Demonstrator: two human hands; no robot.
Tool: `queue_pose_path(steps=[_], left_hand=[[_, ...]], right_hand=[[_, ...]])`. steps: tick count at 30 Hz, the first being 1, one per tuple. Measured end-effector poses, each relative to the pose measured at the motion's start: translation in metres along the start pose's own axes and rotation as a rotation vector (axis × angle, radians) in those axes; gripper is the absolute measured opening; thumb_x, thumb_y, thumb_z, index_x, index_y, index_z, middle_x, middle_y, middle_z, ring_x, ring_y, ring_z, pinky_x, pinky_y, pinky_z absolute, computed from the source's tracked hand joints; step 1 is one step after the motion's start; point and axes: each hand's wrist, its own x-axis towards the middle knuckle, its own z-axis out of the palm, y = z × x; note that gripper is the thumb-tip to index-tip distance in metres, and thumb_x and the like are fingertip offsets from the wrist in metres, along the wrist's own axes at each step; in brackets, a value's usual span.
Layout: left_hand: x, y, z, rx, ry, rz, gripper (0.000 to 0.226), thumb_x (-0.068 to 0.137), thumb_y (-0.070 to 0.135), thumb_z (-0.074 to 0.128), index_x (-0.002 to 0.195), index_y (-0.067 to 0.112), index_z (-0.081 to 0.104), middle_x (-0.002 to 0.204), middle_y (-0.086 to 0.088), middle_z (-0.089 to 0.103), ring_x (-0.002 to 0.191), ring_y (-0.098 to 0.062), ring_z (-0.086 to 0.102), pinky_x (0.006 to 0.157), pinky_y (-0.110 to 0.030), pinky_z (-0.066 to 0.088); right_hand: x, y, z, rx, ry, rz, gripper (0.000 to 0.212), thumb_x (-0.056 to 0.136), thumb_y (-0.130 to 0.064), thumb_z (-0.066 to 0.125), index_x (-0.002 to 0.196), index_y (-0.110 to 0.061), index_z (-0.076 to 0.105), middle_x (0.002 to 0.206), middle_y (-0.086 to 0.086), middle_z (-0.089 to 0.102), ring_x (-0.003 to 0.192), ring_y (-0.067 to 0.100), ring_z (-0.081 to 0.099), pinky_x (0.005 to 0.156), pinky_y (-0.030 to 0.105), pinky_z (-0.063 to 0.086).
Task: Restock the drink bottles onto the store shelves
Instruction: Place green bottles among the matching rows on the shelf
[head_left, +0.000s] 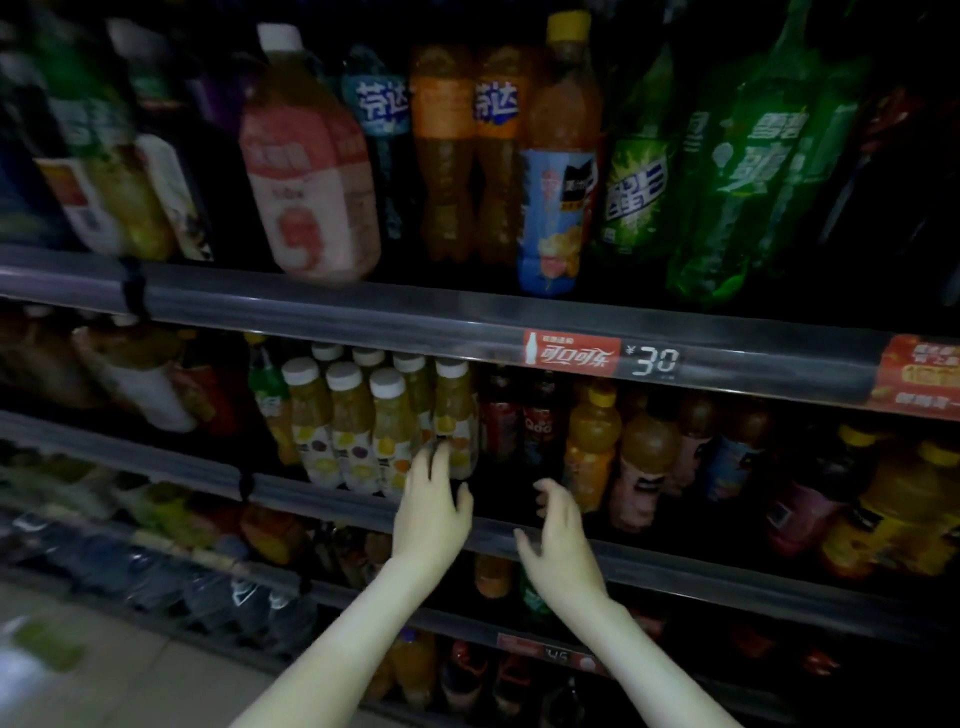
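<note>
Your left hand (432, 512) spread, empty, fingertips at white-capped juice bottles (358, 431) on middle shelf (332, 501). Dark cola bottles (519, 421) behind gap. Your right hand (558, 540) spread, empty, beside orange bottles (592, 441). Price tag (602, 356) on rail above. Store dim.
</note>
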Motion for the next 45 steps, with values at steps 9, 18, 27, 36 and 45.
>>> queue_pose_path(steps=[9, 18, 27, 36, 45], left_hand=[[0.007, -0.123, -0.11, -0.026, 0.051, -0.101, 0.048, 0.099, 0.031, 0.045, 0.145, 0.026, 0.032, 0.146, 0.007, 0.036, 0.112, -0.013, 0.055, 0.064, -0.018, 0.045], [0.017, -0.22, -0.201, 0.014, 0.16, -0.178, 0.046, 0.099, 0.028, 0.045, 0.144, 0.025, 0.035, 0.144, 0.009, 0.038, 0.125, -0.01, 0.045, 0.076, -0.017, 0.044], [0.002, -0.274, -0.233, 0.04, 0.204, -0.303, 0.046, 0.098, 0.029, 0.047, 0.142, 0.03, 0.037, 0.139, 0.013, 0.039, 0.108, -0.006, 0.053, 0.062, -0.007, 0.037], [0.007, -0.354, -0.289, 0.048, 0.272, -0.341, 0.044, 0.098, 0.029, 0.046, 0.141, 0.028, 0.039, 0.138, 0.013, 0.039, 0.119, -0.003, 0.045, 0.081, -0.016, 0.042], [0.015, -0.513, -0.423, 0.063, 0.271, -0.345, 0.043, 0.098, 0.034, 0.046, 0.141, 0.032, 0.038, 0.137, 0.017, 0.04, 0.111, 0.003, 0.044, 0.068, -0.006, 0.036]], right_hand=[[0.035, -0.12, 0.109, 0.069, -0.176, 0.026, 0.054, 0.1, -0.029, 0.046, 0.148, -0.023, 0.02, 0.15, -0.006, 0.026, 0.137, 0.01, 0.029, 0.104, 0.019, 0.032], [0.073, -0.236, 0.201, 0.155, -0.242, -0.136, 0.044, 0.1, -0.026, 0.046, 0.142, -0.022, 0.032, 0.132, -0.013, 0.034, 0.124, 0.004, 0.039, 0.093, 0.013, 0.034], [0.086, -0.278, 0.264, 0.265, -0.358, -0.241, 0.034, 0.098, -0.02, 0.049, 0.132, -0.018, 0.043, 0.122, -0.013, 0.038, 0.114, 0.006, 0.047, 0.095, 0.027, 0.046], [0.096, -0.351, 0.344, 0.271, -0.427, -0.303, 0.034, 0.097, -0.02, 0.051, 0.13, -0.016, 0.047, 0.121, -0.009, 0.043, 0.112, 0.008, 0.05, 0.095, 0.024, 0.044], [0.113, -0.508, 0.482, 0.297, -0.39, -0.327, 0.033, 0.1, -0.025, 0.046, 0.133, -0.021, 0.044, 0.124, -0.012, 0.041, 0.113, 0.003, 0.048, 0.091, 0.012, 0.042]])
